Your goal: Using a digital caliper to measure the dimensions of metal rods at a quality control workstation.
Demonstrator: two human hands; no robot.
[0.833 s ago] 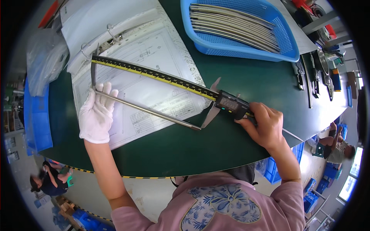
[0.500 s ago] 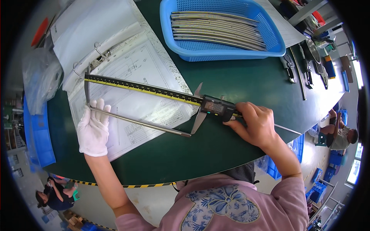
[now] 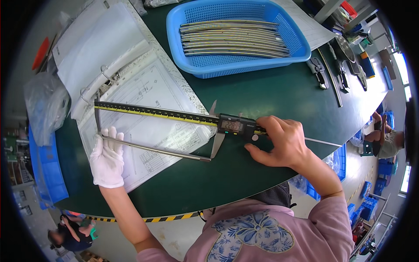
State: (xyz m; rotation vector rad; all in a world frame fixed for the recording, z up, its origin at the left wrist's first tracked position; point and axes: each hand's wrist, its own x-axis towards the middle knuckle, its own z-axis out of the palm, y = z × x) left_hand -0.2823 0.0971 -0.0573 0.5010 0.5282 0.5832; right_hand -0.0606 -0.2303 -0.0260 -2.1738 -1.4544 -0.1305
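A long digital caliper (image 3: 157, 114) with a black and yellow scale lies across the middle of the view. My right hand (image 3: 283, 142) grips its beam just right of the display unit (image 3: 235, 125), fingers curled behind and thumb held off below. Between the lower jaws runs a thin metal rod (image 3: 157, 149). My left hand (image 3: 108, 163), in a white glove, pinches the rod's left end beside the fixed jaw (image 3: 97, 120). The rod's right end is at the tip of the sliding jaw (image 3: 217, 144); whether they touch I cannot tell.
Under the caliper lies a ring binder (image 3: 144, 91) with drawings. A blue basket (image 3: 240, 65) of several metal rods stands at the far side of the green table (image 3: 183, 183). Pliers-like tools (image 3: 317, 72) lie at right. A plastic bag (image 3: 46, 105) hangs over blue bins (image 3: 46, 166) at left.
My right thumb has come away from the caliper's display unit and now points left below it. The whole view has shifted slightly; the rod stays between the jaws.
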